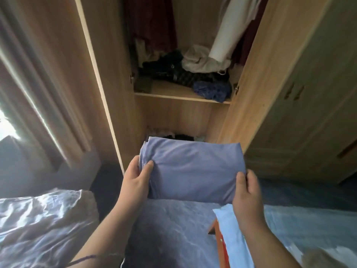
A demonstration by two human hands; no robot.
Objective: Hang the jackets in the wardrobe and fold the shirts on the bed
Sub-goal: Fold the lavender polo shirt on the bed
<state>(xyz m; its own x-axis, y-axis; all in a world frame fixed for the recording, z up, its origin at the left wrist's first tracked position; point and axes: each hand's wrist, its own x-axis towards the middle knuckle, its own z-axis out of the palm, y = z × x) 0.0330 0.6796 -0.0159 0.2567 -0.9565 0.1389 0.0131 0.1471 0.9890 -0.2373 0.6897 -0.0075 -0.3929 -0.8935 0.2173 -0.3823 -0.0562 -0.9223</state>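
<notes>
At the far left, bright light falls on a pale curtain (38,97), and below it a crumpled white blanket (42,225) lies on the near left of the bed (173,233).

The left hand (135,180) grips the left edge of a folded blue-grey shirt (193,171). Its thumb presses on the top face of the cloth and the other fingers wrap underneath, so the grip is narrow and closed on the fabric. The shirt is a neat, thick rectangle held level in the air between both hands, above the far edge of the bed and just in front of the open wardrobe (183,113).

Inside the wardrobe, a shelf (173,94) carries a loose heap of dark and pale clothes (183,74), with a dark red garment (152,22) hanging at the left and a white one (229,29) at the right. More clothes show dimly in the compartment below, behind the shirt.

The right hand (249,190) holds the shirt's near right corner the same way, thumb on top, fingers under, pinched tight. Beneath its wrist, a light blue item with a red-orange edge (228,235) rests on the bed.
</notes>
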